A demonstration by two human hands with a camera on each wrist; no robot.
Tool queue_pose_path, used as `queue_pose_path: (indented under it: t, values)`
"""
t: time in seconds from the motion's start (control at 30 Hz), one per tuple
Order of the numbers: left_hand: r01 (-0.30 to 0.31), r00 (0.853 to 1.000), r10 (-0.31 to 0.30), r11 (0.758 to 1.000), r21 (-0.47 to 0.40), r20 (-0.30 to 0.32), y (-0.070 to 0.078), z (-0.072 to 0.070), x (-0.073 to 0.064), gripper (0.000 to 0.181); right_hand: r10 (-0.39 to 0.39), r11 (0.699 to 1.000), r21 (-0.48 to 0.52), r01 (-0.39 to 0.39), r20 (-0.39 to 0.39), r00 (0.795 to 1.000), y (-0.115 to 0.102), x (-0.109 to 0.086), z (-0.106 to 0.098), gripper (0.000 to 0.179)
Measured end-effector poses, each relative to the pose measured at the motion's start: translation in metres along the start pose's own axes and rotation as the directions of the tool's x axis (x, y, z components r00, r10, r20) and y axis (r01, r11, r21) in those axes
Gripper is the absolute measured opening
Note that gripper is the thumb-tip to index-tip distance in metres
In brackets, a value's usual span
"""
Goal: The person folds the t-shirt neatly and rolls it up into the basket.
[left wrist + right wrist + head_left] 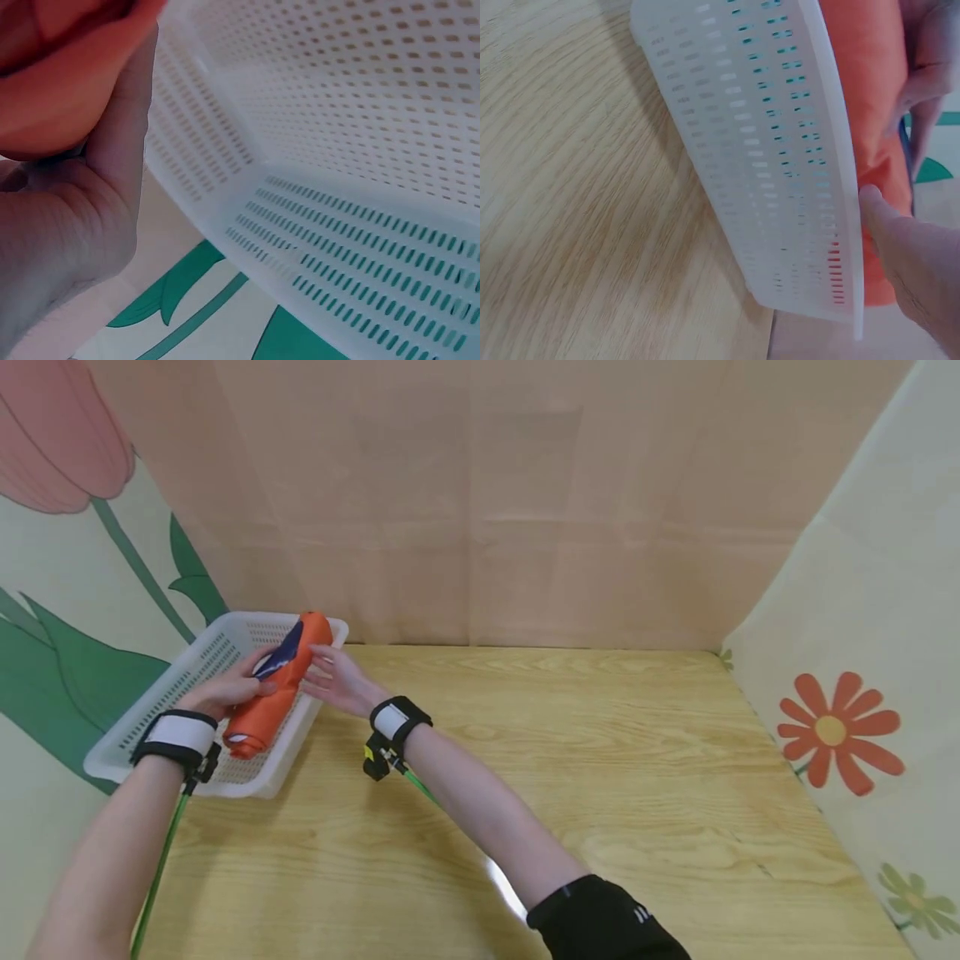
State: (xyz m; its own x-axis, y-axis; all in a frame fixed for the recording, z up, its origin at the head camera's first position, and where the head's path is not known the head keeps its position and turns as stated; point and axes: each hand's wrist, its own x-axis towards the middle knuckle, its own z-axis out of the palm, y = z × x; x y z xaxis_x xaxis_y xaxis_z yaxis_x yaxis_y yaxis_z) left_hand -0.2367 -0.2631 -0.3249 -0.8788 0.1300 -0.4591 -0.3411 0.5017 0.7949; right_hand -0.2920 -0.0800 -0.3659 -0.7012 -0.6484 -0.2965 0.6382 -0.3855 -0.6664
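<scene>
An orange roll (258,718) of soft, sheet-like material with a dark blue patch lies slantwise over the white plastic basket (288,752). My left hand (228,689) grips it from its left side, the thumb across the top. In the left wrist view, the end of the roll (67,97) bulges over the left hand (90,195). My right hand (341,681) is at the roll's right side, fingers extended and slightly bent. In the right wrist view, the right thumb (892,225) meets the orange surface just beside the basket's rim (840,112).
The perforated basket stands at the left back of a wooden table (525,777), close to a wall cloth (465,527) behind and a tulip-printed cloth (112,668) at the left. A flower-printed cloth (832,610) hangs along the right edge. Green cables (161,868) run from both wrist cameras.
</scene>
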Motion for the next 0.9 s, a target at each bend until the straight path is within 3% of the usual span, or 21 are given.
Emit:
queue_pose_path:
  t: [0.2, 0.3, 0.4, 0.6, 0.73, 0.9]
  values:
    - [0.081, 0.997, -0.081, 0.995, 0.057, -0.009, -0.002, -0.002, 0.008, 0.083, 0.014, 0.997, -0.079, -0.009, 0.065, 0.998, -0.003, -0.01, -0.016, 0.052]
    - [0.129, 0.991, -0.132, 0.987, 0.097, 0.022, -0.002, -0.003, 0.012, 0.085, 0.012, 0.992, -0.127, -0.001, 0.085, 0.996, -0.01, -0.019, -0.03, 0.053]
    - [0.201, 0.976, -0.21, 0.972, 0.125, 0.064, -0.001, -0.001, 0.018, 0.086, 0.0, 0.982, -0.19, 0.015, 0.079, 0.997, -0.018, -0.031, -0.048, 0.053]
    - [0.338, 0.93, -0.351, 0.933, 0.124, 0.111, 0.0, 0.008, 0.025, 0.088, -0.043, 0.959, -0.279, 0.047, 0.021, 0.999, -0.039, -0.052, -0.09, 0.052]
    - [0.379, 0.91, -0.394, 0.916, 0.128, 0.128, 0.0, 0.011, 0.027, 0.091, -0.071, 0.953, -0.298, 0.063, -0.019, 0.997, -0.053, -0.062, -0.117, 0.052]
    - [0.375, 0.914, -0.392, 0.915, 0.152, 0.107, -0.003, 0.014, 0.03, 0.086, -0.096, 0.942, -0.328, 0.071, -0.062, 0.993, -0.064, -0.073, -0.143, 0.054]
